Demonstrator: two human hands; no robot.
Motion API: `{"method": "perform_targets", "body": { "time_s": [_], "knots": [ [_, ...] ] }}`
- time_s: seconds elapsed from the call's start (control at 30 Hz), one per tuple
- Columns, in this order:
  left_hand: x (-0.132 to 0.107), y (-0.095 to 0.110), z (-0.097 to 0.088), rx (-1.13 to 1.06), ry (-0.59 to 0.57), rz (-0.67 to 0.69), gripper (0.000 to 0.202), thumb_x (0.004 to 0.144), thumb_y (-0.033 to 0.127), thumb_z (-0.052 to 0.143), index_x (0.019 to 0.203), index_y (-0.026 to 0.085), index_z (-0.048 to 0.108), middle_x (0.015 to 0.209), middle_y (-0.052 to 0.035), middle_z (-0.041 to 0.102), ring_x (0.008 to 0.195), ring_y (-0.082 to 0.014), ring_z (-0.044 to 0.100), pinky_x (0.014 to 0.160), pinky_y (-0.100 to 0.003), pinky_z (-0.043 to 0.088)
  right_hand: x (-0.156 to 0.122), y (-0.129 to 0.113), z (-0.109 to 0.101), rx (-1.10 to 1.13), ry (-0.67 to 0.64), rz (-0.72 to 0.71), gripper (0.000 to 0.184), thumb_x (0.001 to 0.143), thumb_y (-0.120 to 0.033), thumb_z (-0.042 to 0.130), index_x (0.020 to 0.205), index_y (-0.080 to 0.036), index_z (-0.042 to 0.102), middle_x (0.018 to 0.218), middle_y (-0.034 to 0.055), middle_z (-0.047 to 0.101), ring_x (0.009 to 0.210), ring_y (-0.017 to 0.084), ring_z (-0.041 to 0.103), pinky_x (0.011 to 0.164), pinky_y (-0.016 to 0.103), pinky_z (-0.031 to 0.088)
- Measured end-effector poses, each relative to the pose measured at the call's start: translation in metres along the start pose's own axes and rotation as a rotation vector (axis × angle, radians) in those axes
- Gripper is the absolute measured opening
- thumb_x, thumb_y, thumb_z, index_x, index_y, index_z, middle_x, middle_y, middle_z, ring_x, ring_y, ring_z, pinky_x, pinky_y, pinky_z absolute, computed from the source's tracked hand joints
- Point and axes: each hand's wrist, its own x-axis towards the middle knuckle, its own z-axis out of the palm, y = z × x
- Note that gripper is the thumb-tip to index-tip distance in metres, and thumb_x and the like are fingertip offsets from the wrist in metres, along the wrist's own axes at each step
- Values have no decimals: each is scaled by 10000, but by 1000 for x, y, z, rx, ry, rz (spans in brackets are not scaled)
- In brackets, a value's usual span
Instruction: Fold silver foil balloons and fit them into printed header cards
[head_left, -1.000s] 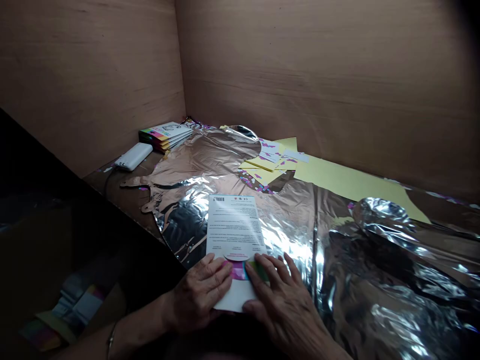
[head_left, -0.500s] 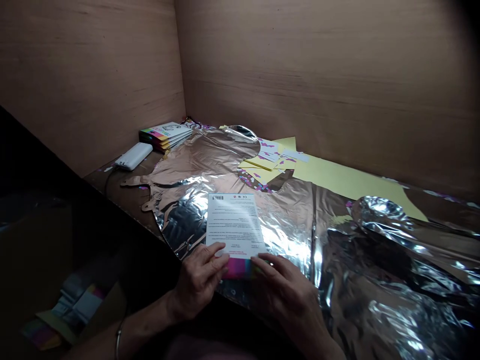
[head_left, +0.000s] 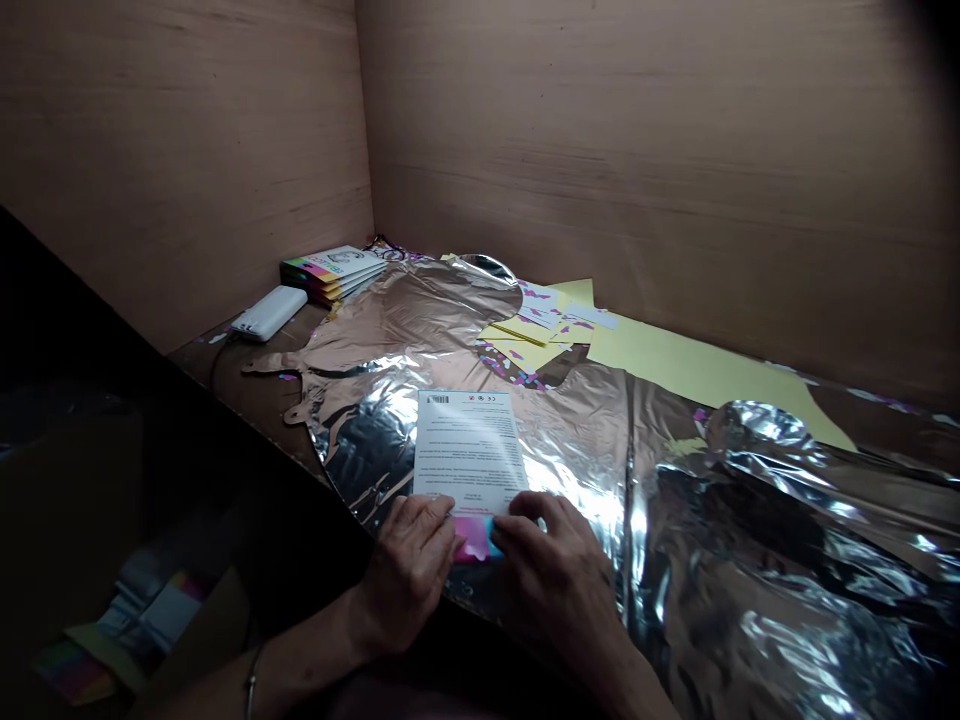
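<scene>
Far left, low in the dark beside the surface: an open box with bright packs inside. Further back on the surface, a white power bank with a cable, just beside a stack of colourful booklets in the corner of the wooden walls. Spread over most of the surface, a crinkled silver foil sheet. Flat on that foil, near the front edge, a white printed card, barcode end away from the person. Behind it to the right, small printed slips on yellow paper, and at far right a bunched fold of foil. Nothing between the head camera and the card but the hands themselves. Left hand: palm down, fingers bent over the card's near left corner. Right hand: palm down, fingertips on the near right corner and on a pink and blue piece showing between the hands. Thumbs hidden, so cannot tell whether either grip pinches the card or merely presses on it.
</scene>
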Motion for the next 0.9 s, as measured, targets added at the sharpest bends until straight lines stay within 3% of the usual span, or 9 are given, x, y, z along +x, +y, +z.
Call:
{"method": "perform_targets", "body": {
  "time_s": [0.13, 0.33, 0.43, 0.53, 0.67, 0.77, 0.9],
  "knots": [
    [1, 2, 2, 16, -10, -29, 146, 833, 58, 449, 803, 115, 580, 992, -110, 623, 841, -214, 522, 710, -381, 475, 2, 1, 4, -45, -15, 16, 175, 788, -95, 468, 760, -196, 608, 808, 46, 531, 719, 185, 434, 647, 343, 361],
    [8, -8, -5, -134, -9, -80, 182, 879, 112, 403, 910, 98, 582, 884, -102, 608, 811, -182, 532, 734, -335, 484, -3, 1, 1, 123, -4, -85, 257, 844, -105, 408, 989, -204, 595, 891, 60, 517, 792, 196, 467, 798, 451, 389],
    [21, -23, -10, -171, -143, -22, 245, 892, 98, 363, 922, 109, 606, 913, -97, 604, 825, -171, 529, 726, -303, 483, -5, 0, -3, 161, -36, -101, 198, 859, -159, 463, 1013, -192, 582, 902, 66, 523, 822, 210, 485, 847, 516, 376],
    [39, -38, -14, -95, -376, 139, 159, 862, 201, 493, 938, 141, 620, 1111, -99, 579, 991, -240, 486, 835, -395, 439, -7, 1, -6, 164, -49, -140, 191, 865, -149, 460, 989, -202, 594, 891, 62, 533, 821, 204, 504, 886, 560, 354],
    [59, -46, -16, -71, -615, 257, 192, 832, 249, 566, 990, 148, 605, 1150, -73, 579, 996, -227, 492, 869, -383, 403, -12, 3, -5, 79, -15, -223, 241, 870, -116, 417, 1007, -209, 591, 1062, 95, 554, 969, 234, 508, 924, 583, 333],
    [65, -49, -16, -88, -669, 247, 158, 855, 193, 524, 987, 155, 602, 1160, -38, 582, 956, -201, 497, 863, -362, 392, -15, 4, -1, 21, -6, -265, 233, 865, -116, 427, 1051, -174, 555, 1146, 108, 561, 1093, 262, 467, 946, 578, 331],
    [65, -50, -17, -93, -679, 228, 191, 864, 186, 502, 1036, 156, 581, 1215, -33, 548, 983, -208, 469, 882, -377, 367, -16, 3, 1, 46, -9, -278, 301, 848, -63, 387, 1101, -163, 515, 1120, 107, 572, 1100, 243, 472, 976, 580, 299]
  ]
}}
